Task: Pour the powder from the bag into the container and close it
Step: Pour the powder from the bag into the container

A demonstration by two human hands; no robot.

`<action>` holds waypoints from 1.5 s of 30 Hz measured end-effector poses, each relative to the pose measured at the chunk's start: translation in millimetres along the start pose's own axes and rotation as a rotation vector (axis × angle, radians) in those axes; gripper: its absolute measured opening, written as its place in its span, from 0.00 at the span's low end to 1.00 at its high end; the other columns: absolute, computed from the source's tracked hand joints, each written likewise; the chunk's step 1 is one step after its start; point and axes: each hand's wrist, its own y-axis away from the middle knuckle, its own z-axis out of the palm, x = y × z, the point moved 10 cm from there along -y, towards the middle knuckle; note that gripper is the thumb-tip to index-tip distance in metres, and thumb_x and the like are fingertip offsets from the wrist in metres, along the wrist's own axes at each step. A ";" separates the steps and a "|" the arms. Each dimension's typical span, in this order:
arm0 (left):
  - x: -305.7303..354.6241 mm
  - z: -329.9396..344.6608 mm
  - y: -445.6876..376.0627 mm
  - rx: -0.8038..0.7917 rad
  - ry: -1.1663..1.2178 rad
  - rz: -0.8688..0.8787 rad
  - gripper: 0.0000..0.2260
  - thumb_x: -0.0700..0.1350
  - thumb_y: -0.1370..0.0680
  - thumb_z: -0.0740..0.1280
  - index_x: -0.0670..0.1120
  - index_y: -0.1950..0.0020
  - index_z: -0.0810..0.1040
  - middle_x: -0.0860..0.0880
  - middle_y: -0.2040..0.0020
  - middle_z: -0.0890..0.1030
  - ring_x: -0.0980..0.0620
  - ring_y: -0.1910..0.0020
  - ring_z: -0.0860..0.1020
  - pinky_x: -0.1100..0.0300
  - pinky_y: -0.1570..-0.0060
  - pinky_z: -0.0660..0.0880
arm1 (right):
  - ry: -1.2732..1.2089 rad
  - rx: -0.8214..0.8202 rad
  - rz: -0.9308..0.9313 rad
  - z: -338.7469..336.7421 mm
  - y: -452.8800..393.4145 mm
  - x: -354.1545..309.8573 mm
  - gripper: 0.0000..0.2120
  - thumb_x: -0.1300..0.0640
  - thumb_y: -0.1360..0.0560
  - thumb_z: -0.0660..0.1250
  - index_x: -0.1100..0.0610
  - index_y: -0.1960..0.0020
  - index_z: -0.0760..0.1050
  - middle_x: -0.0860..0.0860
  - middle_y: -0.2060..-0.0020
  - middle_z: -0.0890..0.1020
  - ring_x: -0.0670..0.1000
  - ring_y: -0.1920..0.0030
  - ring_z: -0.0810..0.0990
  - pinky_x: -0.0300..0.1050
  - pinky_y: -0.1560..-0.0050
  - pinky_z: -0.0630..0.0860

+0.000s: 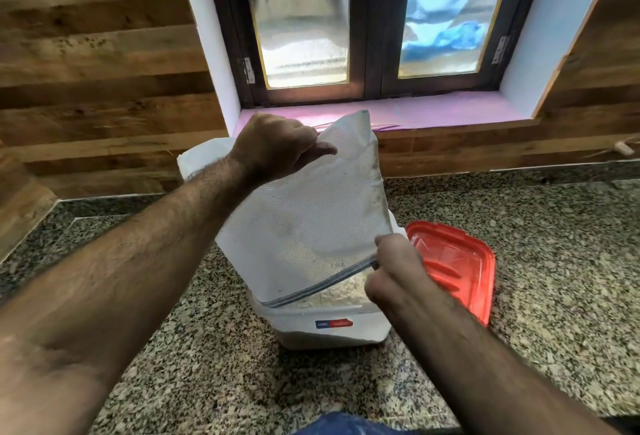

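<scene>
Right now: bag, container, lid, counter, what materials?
Bag: thin translucent plastic, textured grid, zip strip at mouth. Container: cloudy white plastic, probably rigid. Lid: glossy red plastic, moulded ridges. Counter: polished speckled stone, likely granite.

One bag (311,206), one container (332,327), one lid (457,261)

Upended translucent bag (304,216), mouth over open white container (332,327) of pale powder (341,292); red lid (457,261) apparently alongside.

My translucent white mesh-textured plastic bag (311,213) carries a grey zip strip. The white plastic container (332,327) bears a blue-and-red label; beside it, an orange-red plastic lid (457,261) on speckled grey-black granite counter (554,244).
</scene>
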 end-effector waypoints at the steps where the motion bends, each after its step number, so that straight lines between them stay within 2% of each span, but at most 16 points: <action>1: 0.0 3.5 1.0 -0.012 -0.011 0.009 0.25 0.58 0.15 0.71 0.47 0.68 0.74 0.53 0.72 0.65 0.50 0.78 0.68 0.56 0.75 0.76 | -0.027 -0.011 0.020 0.9 -8.3 2.1 0.09 0.65 0.18 0.62 0.62 0.40 0.77 0.51 0.59 0.73 0.50 0.64 0.71 0.44 0.64 0.70; 4: -0.6 9.5 5.3 -0.014 -0.040 0.057 0.24 0.58 0.14 0.70 0.46 0.67 0.76 0.50 0.74 0.70 0.48 0.79 0.71 0.56 0.75 0.76 | 0.008 0.051 0.037 -11.0 -10.7 3.5 0.05 0.67 0.17 0.57 0.65 0.50 0.71 0.54 0.60 0.74 0.52 0.64 0.71 0.44 0.65 0.69; 7: -1.1 10.3 9.7 0.003 -0.045 0.079 0.24 0.57 0.14 0.69 0.46 0.66 0.78 0.49 0.75 0.73 0.48 0.79 0.72 0.57 0.74 0.76 | 0.076 0.018 0.024 -12.1 -18.4 12.1 0.15 0.67 0.17 0.56 0.70 0.33 0.72 0.57 0.43 0.80 0.51 0.60 0.72 0.54 0.48 0.78; 8: -0.3 9.9 10.5 0.011 -0.038 0.079 0.25 0.58 0.14 0.68 0.45 0.66 0.78 0.49 0.75 0.74 0.48 0.79 0.73 0.57 0.73 0.76 | 0.092 -0.006 0.013 -10.3 -12.8 10.8 0.18 0.67 0.17 0.58 0.63 0.28 0.73 0.57 0.40 0.79 0.51 0.60 0.73 0.57 0.40 0.78; 10: 2.2 10.2 10.5 0.024 -0.010 0.081 0.26 0.58 0.13 0.67 0.45 0.66 0.79 0.49 0.75 0.74 0.48 0.79 0.74 0.58 0.72 0.76 | 0.082 -0.011 -0.038 -11.3 -4.0 4.1 0.17 0.69 0.20 0.62 0.64 0.32 0.75 0.59 0.40 0.80 0.55 0.52 0.79 0.59 0.35 0.77; 12: 5.5 10.7 8.2 0.028 0.015 0.093 0.26 0.59 0.13 0.66 0.44 0.66 0.81 0.48 0.74 0.76 0.48 0.79 0.75 0.58 0.73 0.77 | 0.109 -0.005 -0.182 -10.3 0.1 -12.9 0.15 0.69 0.22 0.65 0.61 0.37 0.76 0.69 0.30 0.71 0.64 0.34 0.77 0.64 0.33 0.78; 14: 9.5 9.2 4.7 0.035 0.023 0.105 0.26 0.59 0.13 0.67 0.44 0.65 0.81 0.48 0.74 0.76 0.48 0.79 0.75 0.58 0.73 0.77 | 0.173 -0.042 -0.362 -1.2 4.4 -33.6 0.27 0.67 0.24 0.66 0.57 0.26 0.70 0.53 0.35 0.77 0.57 0.42 0.78 0.60 0.33 0.79; 16: 13.4 5.9 1.2 0.047 0.027 0.114 0.24 0.58 0.14 0.68 0.45 0.65 0.80 0.48 0.74 0.76 0.48 0.79 0.75 0.59 0.73 0.76 | 0.334 -0.054 -0.563 10.8 7.1 -56.3 0.36 0.65 0.23 0.66 0.52 0.17 0.61 0.55 0.21 0.69 0.57 0.26 0.72 0.57 0.26 0.73; 19: 20.1 1.0 -4.1 0.051 0.034 0.141 0.22 0.56 0.16 0.72 0.45 0.65 0.80 0.48 0.74 0.76 0.49 0.79 0.74 0.62 0.71 0.73 | 0.507 -0.087 -0.732 26.7 8.8 -77.4 0.24 0.66 0.22 0.64 0.50 0.29 0.73 0.50 0.31 0.79 0.53 0.34 0.79 0.50 0.39 0.79; 22: 24.8 -0.3 -4.5 0.045 0.037 0.170 0.22 0.55 0.16 0.72 0.44 0.65 0.80 0.48 0.74 0.76 0.49 0.80 0.74 0.63 0.71 0.72 | 0.574 -0.079 -0.721 25.0 -5.2 -76.5 0.14 0.67 0.22 0.63 0.49 0.46 0.76 0.49 0.49 0.83 0.53 0.47 0.82 0.58 0.48 0.84; 26: 23.1 -2.1 -1.2 0.056 0.032 0.162 0.24 0.57 0.14 0.68 0.45 0.66 0.80 0.49 0.74 0.76 0.49 0.80 0.73 0.60 0.73 0.75 | 0.443 0.036 -0.581 3.1 -31.5 -68.9 0.03 0.57 0.19 0.65 0.52 0.46 0.77 0.53 0.46 0.83 0.57 0.43 0.82 0.61 0.45 0.84; 30: 27.7 -2.9 -3.0 0.053 0.030 0.184 0.25 0.58 0.14 0.67 0.45 0.66 0.80 0.49 0.74 0.77 0.50 0.79 0.75 0.61 0.72 0.74 | 0.338 -0.026 -0.736 8.4 -16.0 -85.5 0.13 0.47 0.16 0.62 0.49 0.34 0.77 0.49 0.36 0.78 0.51 0.39 0.79 0.54 0.43 0.81; 35: 30.3 0.1 -2.7 0.041 0.008 0.201 0.25 0.58 0.14 0.67 0.45 0.65 0.81 0.49 0.74 0.77 0.49 0.79 0.75 0.59 0.74 0.77 | 0.533 -0.073 -0.830 16.5 -42.2 -85.9 0.24 0.26 0.25 0.65 0.45 0.47 0.85 0.47 0.43 0.85 0.50 0.44 0.86 0.60 0.47 0.86; 38: 31.9 0.8 -1.5 0.030 0.014 0.215 0.25 0.58 0.14 0.68 0.45 0.66 0.80 0.49 0.74 0.78 0.49 0.79 0.76 0.59 0.73 0.76 | 0.522 -0.135 -0.823 20.2 -22.6 -89.2 0.17 0.40 0.22 0.71 0.44 0.36 0.81 0.48 0.33 0.80 0.51 0.36 0.80 0.59 0.40 0.82; 40: 34.9 -0.7 -2.9 0.025 0.022 0.222 0.24 0.58 0.15 0.69 0.45 0.66 0.80 0.49 0.73 0.78 0.49 0.79 0.76 0.59 0.74 0.76 | 0.506 -0.269 -0.845 30.7 -12.5 -89.3 0.24 0.51 0.21 0.72 0.47 0.26 0.73 0.50 0.29 0.77 0.51 0.33 0.78 0.57 0.38 0.82; 45: 24.8 -20.0 -15.8 0.083 0.040 0.109 0.25 0.59 0.16 0.70 0.47 0.69 0.75 0.52 0.75 0.67 0.52 0.80 0.68 0.60 0.75 0.74 | 0.336 -0.311 -0.780 35.4 -13.4 -99.0 0.05 0.56 0.15 0.67 0.52 0.39 0.77 0.53 0.43 0.84 0.54 0.44 0.85 0.51 0.49 0.85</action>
